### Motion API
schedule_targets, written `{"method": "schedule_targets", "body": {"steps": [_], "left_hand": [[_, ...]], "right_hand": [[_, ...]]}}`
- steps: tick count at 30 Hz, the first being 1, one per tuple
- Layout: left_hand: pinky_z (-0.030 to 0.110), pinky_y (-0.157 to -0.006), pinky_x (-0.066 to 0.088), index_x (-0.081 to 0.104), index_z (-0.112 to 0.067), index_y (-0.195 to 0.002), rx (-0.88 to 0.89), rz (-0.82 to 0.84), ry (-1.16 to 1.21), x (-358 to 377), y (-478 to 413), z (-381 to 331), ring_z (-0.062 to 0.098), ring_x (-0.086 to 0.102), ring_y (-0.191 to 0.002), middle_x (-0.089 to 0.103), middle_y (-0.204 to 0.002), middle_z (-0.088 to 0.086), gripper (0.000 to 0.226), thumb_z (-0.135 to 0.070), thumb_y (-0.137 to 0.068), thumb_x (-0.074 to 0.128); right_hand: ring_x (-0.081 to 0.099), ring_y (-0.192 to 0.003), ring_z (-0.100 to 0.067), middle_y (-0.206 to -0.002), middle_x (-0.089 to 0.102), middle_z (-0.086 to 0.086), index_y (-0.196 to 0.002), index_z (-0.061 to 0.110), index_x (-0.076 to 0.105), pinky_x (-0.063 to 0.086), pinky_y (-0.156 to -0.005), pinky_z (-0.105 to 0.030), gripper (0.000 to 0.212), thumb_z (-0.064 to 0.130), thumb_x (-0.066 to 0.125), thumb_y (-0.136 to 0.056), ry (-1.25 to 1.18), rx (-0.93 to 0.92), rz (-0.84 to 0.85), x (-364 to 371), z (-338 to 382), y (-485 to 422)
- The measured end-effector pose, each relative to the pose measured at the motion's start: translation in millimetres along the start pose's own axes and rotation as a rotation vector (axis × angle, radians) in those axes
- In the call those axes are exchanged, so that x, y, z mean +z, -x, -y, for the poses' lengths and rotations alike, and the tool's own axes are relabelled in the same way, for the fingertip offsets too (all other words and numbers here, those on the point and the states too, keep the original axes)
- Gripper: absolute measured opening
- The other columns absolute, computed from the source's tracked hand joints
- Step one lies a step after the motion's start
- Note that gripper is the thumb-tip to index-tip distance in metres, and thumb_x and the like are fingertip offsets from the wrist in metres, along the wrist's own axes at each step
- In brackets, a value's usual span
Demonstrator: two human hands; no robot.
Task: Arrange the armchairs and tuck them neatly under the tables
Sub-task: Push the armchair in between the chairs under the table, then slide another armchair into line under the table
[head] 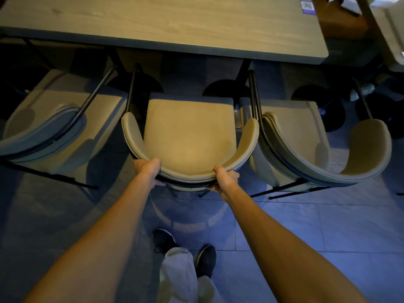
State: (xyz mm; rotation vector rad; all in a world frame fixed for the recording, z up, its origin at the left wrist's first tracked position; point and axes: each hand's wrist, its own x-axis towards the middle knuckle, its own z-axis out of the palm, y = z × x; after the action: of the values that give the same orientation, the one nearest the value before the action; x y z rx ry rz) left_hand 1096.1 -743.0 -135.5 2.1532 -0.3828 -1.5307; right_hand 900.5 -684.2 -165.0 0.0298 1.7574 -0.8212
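A beige armchair (pixel 189 132) with a curved backrest and black metal frame stands in the middle, facing a long wooden table (pixel 166 25). Its front edge sits near the table's edge, the seat mostly out in the open. My left hand (pixel 148 170) grips the left part of the curved backrest. My right hand (pixel 225 178) grips the right part of the same backrest, fingers wrapped underneath. Two matching armchairs flank it: one on the left (pixel 54 127) and one on the right (pixel 317 145), both turned slightly outward.
Round black table bases (pixel 225 90) stand under the table. A QR sticker (pixel 307 7) lies on the table's far right corner. Another wooden piece of furniture (pixel 341 20) is at the top right. Grey floor tiles (pixel 306 232) stretch behind the chairs, with my feet (pixel 205 259) below.
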Motion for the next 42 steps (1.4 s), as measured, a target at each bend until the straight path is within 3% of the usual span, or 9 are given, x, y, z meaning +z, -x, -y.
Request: {"method": "schedule_targets", "body": {"steps": [3,8,14,18,23,27,31,35,42], "left_hand": [[0.065,-0.082,0.056,0.018,-0.012,-0.155,-0.004,0.017,0.007,-1.8,0.6,0.5,0.044,0.048,-0.131,0.041,-0.150,0.013,0.071,0.001,-0.095,0.054],[0.065,-0.086,0.055,0.014,-0.010,-0.157,0.009,0.028,-0.006,-2.8,1.8,1.1,0.044,0.047,-0.132,0.038,-0.151,0.011,0.072,-0.001,-0.097,0.052],[0.042,-0.052,0.061,0.031,-0.026,-0.153,0.033,0.190,-0.059,-25.1,-20.2,18.8,0.039,0.058,-0.121,0.048,-0.147,0.006,0.081,-0.048,-0.083,0.065],[0.040,-0.062,0.063,0.029,-0.025,-0.158,0.123,0.273,-0.139,-59.1,-1.4,17.6,0.030,0.062,-0.114,0.048,-0.147,0.006,0.073,-0.053,-0.096,0.057],[0.047,-0.072,0.056,0.033,-0.026,-0.156,0.159,0.365,-0.188,-122.9,8.7,11.1,0.029,0.060,-0.105,0.047,-0.148,0.010,0.055,-0.052,-0.107,0.031],[0.052,-0.087,0.056,0.030,-0.021,-0.158,0.206,0.362,-0.219,-188.2,16.7,-1.5,0.030,0.059,-0.106,0.048,-0.146,0.015,0.056,-0.047,-0.109,0.029],[0.045,-0.081,0.056,0.032,-0.019,-0.158,0.289,0.298,-0.232,-257.6,2.8,-18.6,0.025,0.062,-0.097,0.046,-0.148,0.013,0.058,-0.049,-0.108,0.028],[0.049,-0.091,0.054,0.039,-0.015,-0.153,0.276,0.211,-0.221,-321.4,-26.9,-23.5,0.031,0.062,-0.105,0.054,-0.128,0.011,0.055,-0.046,-0.109,0.028],[0.042,-0.085,0.054,0.052,-0.013,-0.138,0.232,0.044,-0.231,-405.7,-88.4,-30.9,0.028,0.065,-0.089,0.060,-0.131,0.017,0.048,-0.043,-0.107,0.032]], "right_hand": [[0.059,-0.122,-0.037,-0.130,0.050,-0.017,-0.149,0.005,0.024,0.062,-0.088,-0.057,0.068,0.018,0.065,-0.096,-0.008,0.003,-0.019,2.4,-0.7,0.1],[0.059,-0.121,-0.036,-0.129,0.048,-0.016,-0.138,0.004,0.033,0.062,-0.086,-0.058,0.055,0.018,0.065,-0.096,-0.005,-0.034,-0.017,1.9,-1.9,1.1],[0.072,-0.102,-0.038,-0.119,0.066,-0.017,-0.134,0.002,0.053,0.065,-0.081,-0.054,0.049,0.031,0.065,-0.097,0.112,-0.038,0.017,-2.6,-3.5,8.2],[0.075,-0.085,-0.033,-0.106,0.067,-0.014,-0.124,0.002,0.057,0.066,-0.070,-0.042,0.042,0.028,0.065,-0.092,0.169,-0.050,-0.041,1.0,-5.2,29.1],[0.046,-0.053,-0.018,-0.077,0.050,-0.009,-0.098,0.006,0.057,0.042,-0.049,-0.030,0.025,0.031,0.057,-0.097,0.207,-0.074,-0.082,43.5,-15.4,85.8],[0.051,-0.067,-0.018,-0.088,0.048,-0.010,-0.109,0.006,0.050,0.045,-0.060,-0.029,0.029,0.034,0.056,-0.102,0.170,-0.096,0.025,99.9,-20.1,134.1],[0.049,-0.063,-0.018,-0.091,0.049,-0.013,-0.124,0.000,0.054,0.042,-0.054,-0.029,0.042,0.036,0.052,-0.104,0.196,-0.180,0.149,167.4,-26.2,172.5],[0.042,-0.061,-0.016,-0.089,0.046,-0.009,-0.140,0.003,0.049,0.041,-0.044,-0.027,0.048,0.038,0.049,-0.107,0.184,-0.167,0.245,231.0,-39.9,187.9],[0.055,-0.073,-0.019,-0.103,0.052,-0.010,-0.144,0.007,0.046,0.045,-0.060,-0.031,0.051,0.042,0.047,-0.107,0.310,-0.097,0.310,336.6,-62.5,190.8]]}}
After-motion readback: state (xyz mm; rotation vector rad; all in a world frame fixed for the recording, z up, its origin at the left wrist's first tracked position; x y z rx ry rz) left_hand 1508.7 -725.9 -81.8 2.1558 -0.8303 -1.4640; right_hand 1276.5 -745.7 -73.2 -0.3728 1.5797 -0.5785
